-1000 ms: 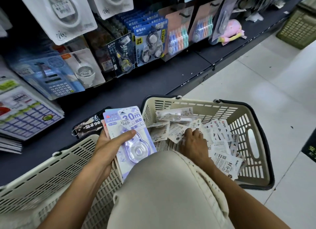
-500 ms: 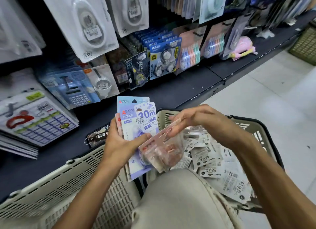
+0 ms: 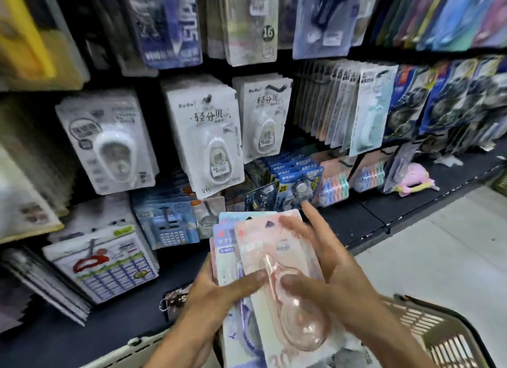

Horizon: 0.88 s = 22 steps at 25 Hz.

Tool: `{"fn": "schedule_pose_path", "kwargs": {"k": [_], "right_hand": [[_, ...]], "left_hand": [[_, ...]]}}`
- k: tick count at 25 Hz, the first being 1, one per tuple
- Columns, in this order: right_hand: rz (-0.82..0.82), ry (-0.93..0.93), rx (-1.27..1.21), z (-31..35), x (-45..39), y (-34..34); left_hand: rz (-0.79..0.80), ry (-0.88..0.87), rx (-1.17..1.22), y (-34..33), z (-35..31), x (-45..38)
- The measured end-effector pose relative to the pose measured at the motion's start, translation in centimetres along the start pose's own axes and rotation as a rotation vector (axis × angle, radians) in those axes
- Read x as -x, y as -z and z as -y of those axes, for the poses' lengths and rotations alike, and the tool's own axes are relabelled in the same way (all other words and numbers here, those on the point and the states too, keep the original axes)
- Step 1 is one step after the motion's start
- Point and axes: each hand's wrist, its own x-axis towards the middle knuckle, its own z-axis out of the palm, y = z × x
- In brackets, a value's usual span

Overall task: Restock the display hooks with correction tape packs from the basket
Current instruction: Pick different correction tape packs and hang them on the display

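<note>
My left hand (image 3: 216, 293) grips a small stack of correction tape packs, its thumb lying across their front. The front pack is pink (image 3: 277, 247) with a clear blister, and a purple pack (image 3: 223, 247) sits behind it. My right hand (image 3: 329, 260) lies flat on the pink pack, fingers spread, pressing it onto the stack. White correction tape packs (image 3: 208, 137) hang on the display hooks straight ahead at chest height. The beige basket (image 3: 439, 329) shows only its rim at the lower right; its contents are out of view.
A second beige basket rim (image 3: 137, 345) sits at the bottom left. Calculators (image 3: 167, 225) and blue M&G packs (image 3: 299, 186) stand on the dark shelf (image 3: 351, 225). More hanging packs (image 3: 367, 107) fill the right side. Pale floor tiles (image 3: 439, 252) lie to the right.
The view has tilted up from the baskets to the hooks. My right hand took a pink pack out of the basket and laid it on the stack in my left hand.
</note>
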Motion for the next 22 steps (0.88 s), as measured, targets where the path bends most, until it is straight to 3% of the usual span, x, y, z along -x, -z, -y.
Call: {"fn": "schedule_pose_path", "kwargs": {"k": [3, 7, 13, 16, 22], "right_hand": [[-0.216, -0.04, 0.048, 1.4, 0.5, -1.0], [-0.109, -0.259, -0.032, 1.3, 2.8, -1.1], [-0.453, -0.039, -0.189, 6.5, -1.6, 4.9], [-0.478, 0.096, -0.122, 10.3, -6.7, 8.0], [-0.544, -0.069, 0.008, 11.4, -10.8, 11.4]], "left_hand": [[-0.082, -0.061, 0.065, -0.6, -1.6, 0.0], [-0.036, -0.118, 0.006, -0.9, -3.7, 0.2], [0.057, -0.139, 0.022, -0.6, -5.7, 0.8], [0.06, -0.153, 0.007, -0.5, -6.8, 0.9], [0.076, -0.174, 0.012, -0.8, -8.1, 1.3]]}}
